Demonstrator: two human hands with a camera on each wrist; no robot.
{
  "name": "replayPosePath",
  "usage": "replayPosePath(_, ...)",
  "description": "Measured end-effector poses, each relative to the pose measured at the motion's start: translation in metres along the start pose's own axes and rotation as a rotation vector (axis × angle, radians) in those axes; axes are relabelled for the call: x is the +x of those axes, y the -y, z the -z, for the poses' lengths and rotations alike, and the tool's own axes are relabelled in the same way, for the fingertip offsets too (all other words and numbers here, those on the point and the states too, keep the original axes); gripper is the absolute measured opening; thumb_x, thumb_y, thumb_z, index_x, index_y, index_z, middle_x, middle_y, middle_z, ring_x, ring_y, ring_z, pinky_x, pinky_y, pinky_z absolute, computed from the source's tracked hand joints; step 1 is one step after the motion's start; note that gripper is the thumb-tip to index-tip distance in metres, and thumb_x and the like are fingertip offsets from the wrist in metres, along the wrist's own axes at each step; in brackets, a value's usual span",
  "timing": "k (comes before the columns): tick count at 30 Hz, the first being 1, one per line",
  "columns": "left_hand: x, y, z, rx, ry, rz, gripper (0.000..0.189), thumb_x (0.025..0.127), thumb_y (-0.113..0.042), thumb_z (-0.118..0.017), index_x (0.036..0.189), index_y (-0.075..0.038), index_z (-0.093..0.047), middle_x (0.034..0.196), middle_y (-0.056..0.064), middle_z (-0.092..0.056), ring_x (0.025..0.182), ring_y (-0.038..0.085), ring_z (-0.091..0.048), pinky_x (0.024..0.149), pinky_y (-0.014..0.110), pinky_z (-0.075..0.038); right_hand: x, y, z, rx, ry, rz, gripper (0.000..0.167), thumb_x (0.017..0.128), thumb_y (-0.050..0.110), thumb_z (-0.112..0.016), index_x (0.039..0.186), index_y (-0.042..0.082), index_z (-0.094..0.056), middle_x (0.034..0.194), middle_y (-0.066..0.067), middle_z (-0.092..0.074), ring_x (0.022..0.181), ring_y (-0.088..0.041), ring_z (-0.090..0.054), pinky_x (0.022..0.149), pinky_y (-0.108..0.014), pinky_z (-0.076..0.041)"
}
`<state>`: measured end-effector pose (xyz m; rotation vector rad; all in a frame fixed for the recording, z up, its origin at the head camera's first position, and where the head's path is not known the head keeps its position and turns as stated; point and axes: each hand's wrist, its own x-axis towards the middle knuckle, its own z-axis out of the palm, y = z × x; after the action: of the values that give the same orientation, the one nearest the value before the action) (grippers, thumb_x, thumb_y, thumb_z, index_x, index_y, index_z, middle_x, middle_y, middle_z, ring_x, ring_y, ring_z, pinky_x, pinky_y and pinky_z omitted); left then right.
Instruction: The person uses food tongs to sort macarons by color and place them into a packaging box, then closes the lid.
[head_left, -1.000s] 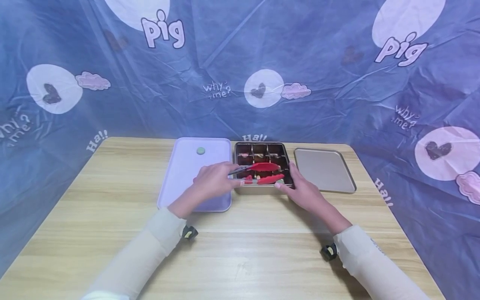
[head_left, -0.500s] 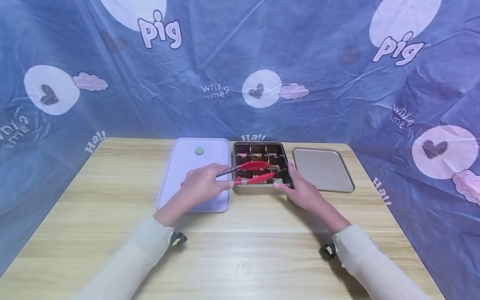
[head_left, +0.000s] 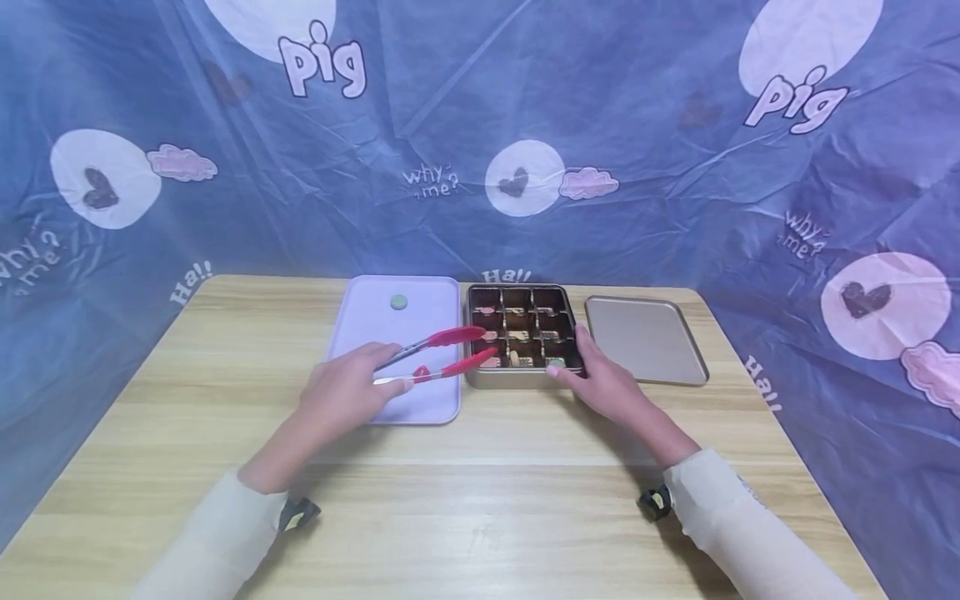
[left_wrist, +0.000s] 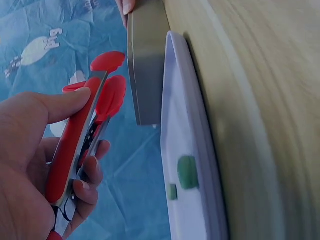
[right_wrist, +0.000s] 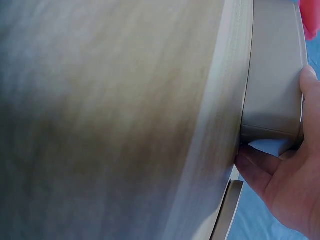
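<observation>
My left hand [head_left: 341, 392] grips a pair of tongs with red tips [head_left: 461, 336] over the lilac tray [head_left: 367, 292]. The tips stand apart, reaching the left edge of a square metal tin [head_left: 517, 380], with nothing between them. In the left wrist view, thumb and curled fingers wrap the red handle [left_wrist: 70, 145]. A green round piece [head_left: 399, 302] lies on the tray's far part; the left wrist view also shows a second green piece [left_wrist: 188, 172]. My right hand [head_left: 611, 387] holds the tin's near right corner, thumb at the front rim.
Dark compartments divide the tin; small pinkish pieces [head_left: 489, 362], a tan piece [head_left: 514, 358] and a green piece [head_left: 556, 364] lie in some. A flat metal lid [head_left: 645, 337] lies right of the tin. Patterned blue cloth [head_left: 450, 100] hangs behind the wooden table [head_left: 480, 517].
My left hand has drawn the tongs leftward and toward me, from above the tin to above the tray. The right hand has stayed at the tin's corner.
</observation>
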<state>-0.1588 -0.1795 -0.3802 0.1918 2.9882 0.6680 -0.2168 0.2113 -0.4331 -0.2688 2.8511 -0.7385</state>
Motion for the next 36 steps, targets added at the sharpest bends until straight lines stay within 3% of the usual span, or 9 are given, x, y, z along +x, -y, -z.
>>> replayPosePath(10, -0.029, 0.034, 0.009, -0.038, -0.060, 0.003, 0.067, 0.091, -0.050, -0.069, 0.146, -0.015, -0.055, 0.143, 0.013, -0.059, 0.132, 0.039, -0.055, 0.103, 0.062, -0.044, 0.001, 0.000, -0.003, 0.000, 0.005, -0.009, 0.100, 0.092, 0.076, -0.046, 0.157, 0.035, 0.018, 0.170, -0.006, 0.001, 0.146, -0.050, -0.029, 0.113, -0.067, -0.029)
replayPosePath(18, -0.051, 0.057, 0.014, -0.026, -0.078, 0.060, 0.067, 0.090, -0.047, -0.071, 0.145, -0.012, -0.055, 0.144, 0.017, -0.058, 0.132, 0.044, -0.052, 0.100, 0.067, -0.042, 0.001, 0.000, -0.003, -0.004, 0.007, -0.008, 0.099, 0.093, 0.074, -0.046, 0.157, 0.034, 0.018, 0.170, -0.006, 0.001, 0.145, -0.050, -0.030, 0.113, -0.067, -0.030)
replayPosePath(28, -0.074, 0.079, 0.015, 0.000, -0.049, 0.135, 0.082, 0.087, -0.069, -0.063, 0.147, -0.014, -0.052, 0.147, 0.020, -0.054, 0.133, 0.049, -0.049, 0.093, 0.075, -0.040, 0.000, -0.002, -0.003, 0.002, 0.001, 0.000, 0.099, 0.093, 0.074, -0.046, 0.158, 0.033, 0.016, 0.170, -0.007, 0.000, 0.147, -0.049, -0.028, 0.114, -0.066, -0.028)
replayPosePath(36, -0.089, 0.086, 0.020, 0.038, -0.029, 0.167, 0.083, 0.087, -0.074, -0.057, 0.148, -0.019, -0.051, 0.148, 0.018, -0.053, 0.132, 0.050, -0.050, 0.088, 0.075, -0.042, 0.000, -0.002, -0.001, -0.001, 0.005, 0.008, 0.100, 0.093, 0.074, -0.046, 0.158, 0.031, 0.017, 0.170, -0.008, 0.001, 0.148, -0.049, -0.026, 0.114, -0.066, -0.027)
